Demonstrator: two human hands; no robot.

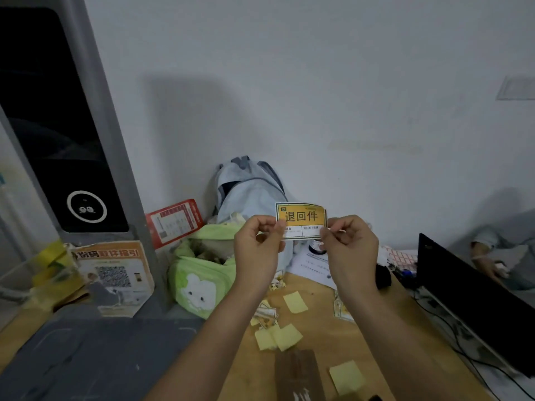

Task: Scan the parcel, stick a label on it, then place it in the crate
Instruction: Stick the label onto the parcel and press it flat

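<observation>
I hold a yellow label [301,217] with large dark characters and a white lower strip up in front of me, above the wooden table [327,345]. My left hand [257,247] pinches its lower left corner. My right hand [348,247] pinches its lower right corner. The label faces me and bows slightly. A brown parcel [299,374] with white marks lies flat near the table's front edge, below my forearms. No crate can be made out.
Several yellow backing papers [285,337] litter the table. A green bag [202,279] and a pale blue backpack [249,192] sit at the back. A grey scanner station [66,140] stands left, a black monitor [474,299] right. Another person's hand [492,267] rests far right.
</observation>
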